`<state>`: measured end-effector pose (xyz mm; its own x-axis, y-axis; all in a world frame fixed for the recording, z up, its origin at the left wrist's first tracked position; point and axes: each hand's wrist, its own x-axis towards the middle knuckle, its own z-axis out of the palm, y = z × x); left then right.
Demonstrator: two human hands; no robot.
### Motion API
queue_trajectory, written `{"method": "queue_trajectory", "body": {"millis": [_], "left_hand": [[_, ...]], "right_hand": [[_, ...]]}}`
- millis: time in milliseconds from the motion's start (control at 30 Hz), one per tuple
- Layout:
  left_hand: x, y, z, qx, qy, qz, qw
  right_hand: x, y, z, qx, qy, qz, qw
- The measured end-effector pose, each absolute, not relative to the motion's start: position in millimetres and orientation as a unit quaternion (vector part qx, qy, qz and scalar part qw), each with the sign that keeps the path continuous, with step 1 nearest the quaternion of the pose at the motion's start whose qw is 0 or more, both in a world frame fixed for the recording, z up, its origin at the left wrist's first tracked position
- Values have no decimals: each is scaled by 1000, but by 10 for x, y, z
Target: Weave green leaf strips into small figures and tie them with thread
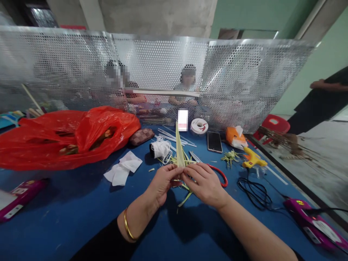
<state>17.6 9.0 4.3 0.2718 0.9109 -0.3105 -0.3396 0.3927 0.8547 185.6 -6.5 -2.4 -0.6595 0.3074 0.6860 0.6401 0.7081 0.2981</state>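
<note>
A long pale yellow-green strip, like a dried leaf or husk (179,148), stands upright, its lower end pinched between both hands. My left hand (164,179), with a gold bangle at its wrist, grips the base between thumb and fingers. From the other side, my right hand (205,181) presses its closed fingertips on the same base. Under the hands lie several green-yellow scraps (186,197). Scissors with red handles (221,175) rest partly behind my right hand. A spool of white cord (161,148) lies beyond my left hand.
A red plastic bag (81,134) fills the back left. White tissue (123,168), a phone (214,141), a ribbon roll (199,127) and a yellow glue gun (254,158) with a black cable (252,194) surround the hands. A perforated metal screen (157,61) stands behind; people sit beyond it.
</note>
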Motion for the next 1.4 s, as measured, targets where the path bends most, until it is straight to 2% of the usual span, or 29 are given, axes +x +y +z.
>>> {"method": "queue_trajectory", "body": {"millis": [333, 633, 867, 1000, 1233, 1400], "left_hand": [[173, 106, 0, 296, 423, 424, 744], [154, 125, 33, 344, 412, 414, 735], [148, 123, 84, 386, 407, 402, 724], [163, 88, 128, 414, 432, 432, 675], [181, 92, 71, 517, 459, 444, 570], [195, 91, 55, 451, 445, 458, 623]], "right_hand": [[1835, -66, -15, -287, -869, -250, 315], [1850, -39, 0, -324, -847, -226, 356], [1883, -24, -32, -314, -854, -248, 331], [1868, -26, -35, -313, -864, -252, 305], [1845, -43, -49, -331, -853, -242, 323], [1859, -56, -60, -312, -848, -251, 348]]}}
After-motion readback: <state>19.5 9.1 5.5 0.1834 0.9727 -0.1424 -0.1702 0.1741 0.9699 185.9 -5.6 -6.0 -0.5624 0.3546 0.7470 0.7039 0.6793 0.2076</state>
